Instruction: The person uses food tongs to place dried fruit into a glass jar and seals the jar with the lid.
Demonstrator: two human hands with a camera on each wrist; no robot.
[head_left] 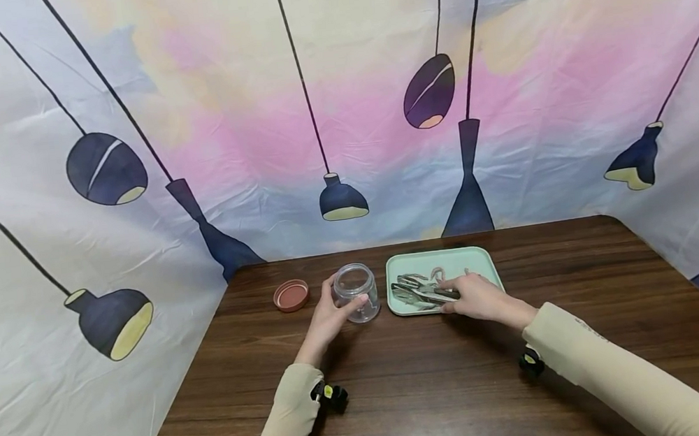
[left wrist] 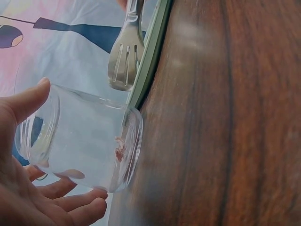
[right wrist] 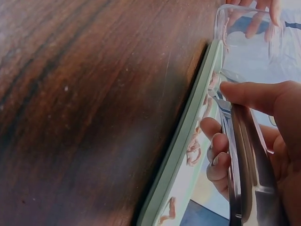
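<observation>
A clear jar stands uncapped on the table. My left hand holds it, thumb on the near side and fingers around the far side. A small reddish-brown bit shows at the jar's base in the left wrist view. Metal tongs with slotted ends are gripped in my right hand, the thumb along one arm and the fingers curled around the other. Their tips are over the left part of a pale green tray. Small pinkish-brown curled pieces lie in this tray.
A reddish-brown round lid lies on the table left of the jar. The wooden table ends at the back against a hanging cloth printed with lamps. The tray stands close to the jar's right side.
</observation>
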